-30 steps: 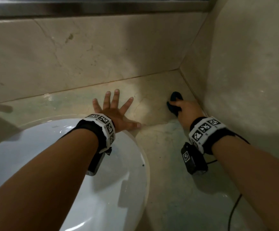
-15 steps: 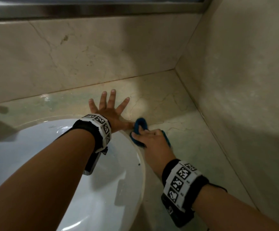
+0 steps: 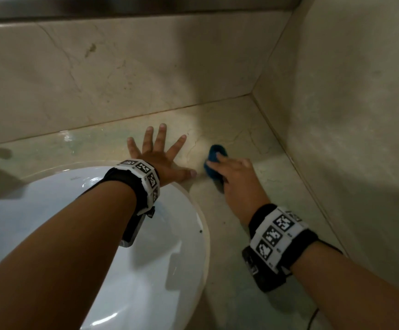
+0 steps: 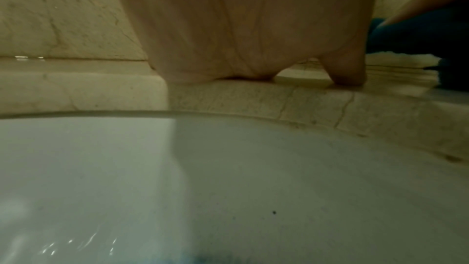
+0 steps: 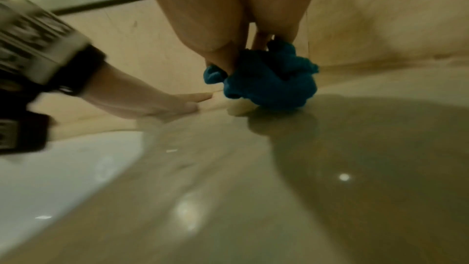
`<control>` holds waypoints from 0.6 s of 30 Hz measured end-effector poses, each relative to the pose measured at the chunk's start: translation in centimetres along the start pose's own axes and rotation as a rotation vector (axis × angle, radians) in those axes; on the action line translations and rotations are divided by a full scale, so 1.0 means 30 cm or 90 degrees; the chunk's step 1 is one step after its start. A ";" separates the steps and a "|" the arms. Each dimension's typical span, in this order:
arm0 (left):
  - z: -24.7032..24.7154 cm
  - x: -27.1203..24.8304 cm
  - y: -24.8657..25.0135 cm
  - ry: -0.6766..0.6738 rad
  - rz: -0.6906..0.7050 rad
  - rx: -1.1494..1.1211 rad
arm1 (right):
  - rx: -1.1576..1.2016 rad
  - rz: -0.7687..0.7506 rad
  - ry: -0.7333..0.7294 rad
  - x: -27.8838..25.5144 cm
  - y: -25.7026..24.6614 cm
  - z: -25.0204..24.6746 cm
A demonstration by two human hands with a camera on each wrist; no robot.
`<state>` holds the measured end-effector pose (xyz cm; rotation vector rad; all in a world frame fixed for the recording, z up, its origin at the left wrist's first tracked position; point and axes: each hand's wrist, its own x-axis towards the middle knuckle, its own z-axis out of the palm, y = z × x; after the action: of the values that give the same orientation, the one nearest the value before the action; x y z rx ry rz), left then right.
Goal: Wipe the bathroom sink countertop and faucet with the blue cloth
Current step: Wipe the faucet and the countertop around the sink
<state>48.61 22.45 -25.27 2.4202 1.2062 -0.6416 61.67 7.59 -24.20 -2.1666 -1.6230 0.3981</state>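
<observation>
**Blue cloth bunched on the marble, right of the basin**

At the far left lies the white sink basin (image 3: 50, 234), its rim curving up under the left forearm; a small dark speck sits on its inner right wall. Just beyond the rim, the left hand (image 3: 160, 158) rests flat on the countertop (image 3: 253, 270), fingers straight and spread wide, the thumb stretched out toward the right. It grasps nothing. The left wrist view shows the heel of the palm and the thumb pressed onto the stone right at the basin's edge.

Just beside that thumb tip, a little to the right, sits the blue cloth (image 3: 215, 156), crumpled into a ball on the beige marble countertop. The right hand (image 3: 236, 177) covers it from above, fingers curled down around the wad and clutching it against the surface; the right wrist view shows the cloth (image 5: 269, 83) bulging out below the fingers and touching the glossy stone, with its reflection underneath.

Both wrists wear black bands with white coded markers. Farther right, the side wall (image 3: 360, 115) rises from the countertop and meets the marble backsplash (image 3: 122, 79) in a corner, well beyond the cloth.
</observation>
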 end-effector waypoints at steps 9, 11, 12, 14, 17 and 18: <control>0.009 0.003 -0.003 0.006 0.005 -0.008 | -0.185 0.058 -0.091 0.054 0.171 -0.046; 0.007 0.001 -0.004 0.007 0.006 -0.006 | -0.214 0.067 -0.105 0.047 0.165 -0.030; 0.006 0.001 -0.005 0.007 0.006 -0.006 | -0.209 0.056 -0.096 0.040 0.147 -0.017; 0.004 0.001 -0.006 0.002 0.005 -0.006 | -0.185 0.001 -0.075 0.020 0.106 0.014; 0.001 -0.001 -0.003 0.001 0.006 -0.012 | -0.178 -0.064 -0.080 -0.036 0.044 0.053; 0.000 -0.001 -0.001 0.003 0.006 -0.014 | -0.170 -0.075 -0.083 -0.058 0.020 0.063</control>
<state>48.57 22.44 -25.26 2.4081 1.1975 -0.6179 60.83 6.05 -26.17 -2.2591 -1.9643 0.3074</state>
